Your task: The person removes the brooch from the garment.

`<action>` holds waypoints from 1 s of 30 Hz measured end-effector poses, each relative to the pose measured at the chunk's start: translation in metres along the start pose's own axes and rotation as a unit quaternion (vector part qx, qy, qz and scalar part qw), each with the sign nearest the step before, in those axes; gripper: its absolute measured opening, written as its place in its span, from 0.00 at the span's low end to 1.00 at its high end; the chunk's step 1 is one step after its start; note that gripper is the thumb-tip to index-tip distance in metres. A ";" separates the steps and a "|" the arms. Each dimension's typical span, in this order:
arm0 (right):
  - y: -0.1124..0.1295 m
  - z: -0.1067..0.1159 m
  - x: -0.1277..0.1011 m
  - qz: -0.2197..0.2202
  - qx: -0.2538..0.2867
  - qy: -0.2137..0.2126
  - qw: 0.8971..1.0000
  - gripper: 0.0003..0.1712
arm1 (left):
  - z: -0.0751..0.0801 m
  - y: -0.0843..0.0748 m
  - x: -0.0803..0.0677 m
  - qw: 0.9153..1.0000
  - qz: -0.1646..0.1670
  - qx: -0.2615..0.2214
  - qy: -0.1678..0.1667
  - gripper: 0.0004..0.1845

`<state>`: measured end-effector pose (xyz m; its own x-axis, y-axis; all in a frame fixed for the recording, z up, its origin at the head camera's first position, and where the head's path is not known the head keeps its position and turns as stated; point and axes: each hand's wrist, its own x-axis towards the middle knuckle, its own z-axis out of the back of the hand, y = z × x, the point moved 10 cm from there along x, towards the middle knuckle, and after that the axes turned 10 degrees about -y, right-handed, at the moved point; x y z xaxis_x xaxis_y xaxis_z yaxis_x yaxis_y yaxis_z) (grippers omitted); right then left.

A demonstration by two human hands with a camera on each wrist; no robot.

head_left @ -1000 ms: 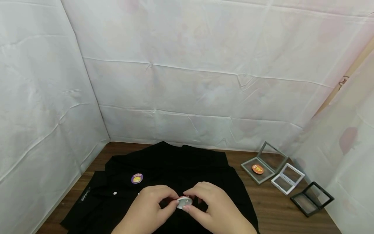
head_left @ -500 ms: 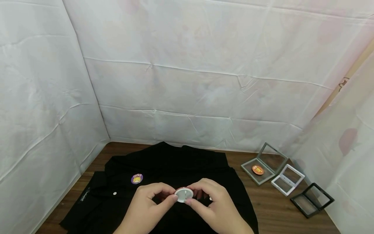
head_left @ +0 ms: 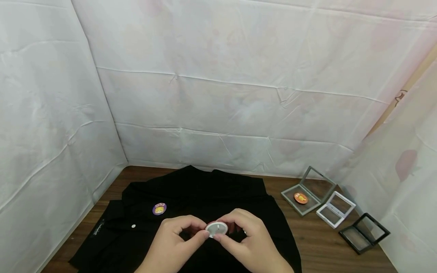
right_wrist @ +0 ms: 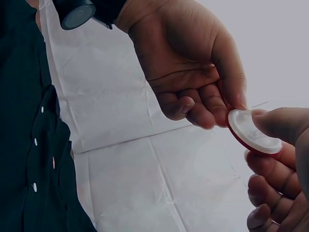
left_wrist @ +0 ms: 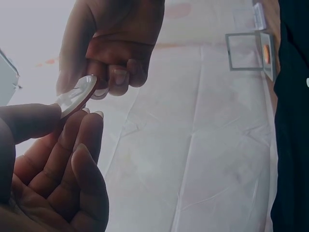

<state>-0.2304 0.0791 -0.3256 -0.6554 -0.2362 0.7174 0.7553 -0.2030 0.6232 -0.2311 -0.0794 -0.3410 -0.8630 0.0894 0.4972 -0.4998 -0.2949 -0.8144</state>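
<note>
Between both hands, above the black shirt (head_left: 211,185), is a round pin-back button badge (head_left: 217,229) with a white back and a red edge. Its back, with the pin across it, faces the head camera. My left hand (head_left: 175,239) pinches its left side with thumb and forefinger. On the opposite side my right hand (head_left: 247,237) pinches the rim the same way. In the right wrist view the badge (right_wrist: 258,137) shows its red rim, both thumbs on the white back. Its printed front is hidden. A purple badge (head_left: 159,208) with a yellow figure sits on the shirt.
At the right of the wooden table (head_left: 321,246) stand three unfolded frame cases: a grey one (head_left: 297,206) holding an orange badge (head_left: 301,198), a white one (head_left: 329,218) and a black one (head_left: 358,248). White cloth (head_left: 218,94) hangs behind and at both sides.
The badge has turned so that more of its white back faces the head camera, and it has risen slightly. Both hands keep their pinch on it. The other things stay in place.
</note>
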 end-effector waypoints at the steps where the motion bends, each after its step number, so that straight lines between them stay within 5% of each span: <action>1: 0.000 0.000 0.000 0.001 0.002 -0.001 1.000 0.11 | -0.001 -0.001 0.000 1.000 -0.001 -0.002 0.002 0.04; 20: -0.012 0.000 -0.001 -0.062 0.068 -0.011 0.996 0.09 | -0.005 -0.007 -0.002 0.999 -0.034 -0.017 -0.018 0.06; 30: -0.014 -0.002 -0.003 -0.092 0.077 -0.010 0.993 0.09 | -0.005 -0.015 -0.005 0.994 -0.098 -0.026 -0.041 0.11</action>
<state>-0.2392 0.0808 -0.3372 -0.7832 -0.1896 0.5921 0.6147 -0.0936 0.7832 -0.2201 -0.0703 -0.3328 -0.7410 0.0625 0.6686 -0.6626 -0.2298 -0.7129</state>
